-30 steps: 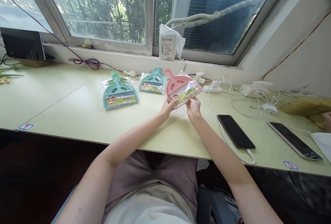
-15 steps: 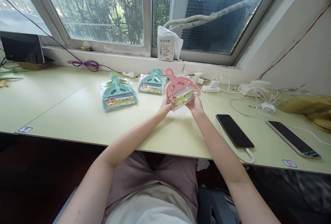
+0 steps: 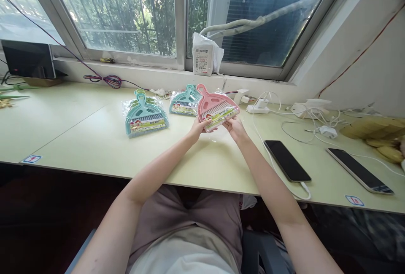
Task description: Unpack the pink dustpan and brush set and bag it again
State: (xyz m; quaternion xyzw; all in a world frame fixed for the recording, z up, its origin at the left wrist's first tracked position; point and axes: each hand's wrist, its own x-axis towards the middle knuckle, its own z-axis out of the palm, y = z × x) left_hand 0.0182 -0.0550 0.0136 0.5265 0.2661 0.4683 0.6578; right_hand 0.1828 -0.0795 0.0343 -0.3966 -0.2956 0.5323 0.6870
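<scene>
A pink dustpan and brush set (image 3: 215,104), wrapped in clear plastic with a printed label, is raised off the table between my two hands. My left hand (image 3: 199,129) grips its lower left corner, thumb on the front. At the lower right edge my right hand (image 3: 236,127) holds it, with some fingers behind the pack. Partly covered by the pink set, a teal dustpan and brush set (image 3: 182,102) lies farther back. To the left lies another teal dustpan and brush set (image 3: 145,116) on a stack, a green rim showing behind its handle.
Two phones (image 3: 287,160) (image 3: 359,170) rest on the right of the pale table (image 3: 126,156), one plugged into a white cable. Chargers and tangled cables (image 3: 316,118) run along the back right. A tissue pack (image 3: 204,57) stands on the sill; a dark tablet (image 3: 28,60) is at the far left.
Both hands have shifted the pink set a little to the left, so it now overlaps the teal set behind it. The other sets stay where they were.
</scene>
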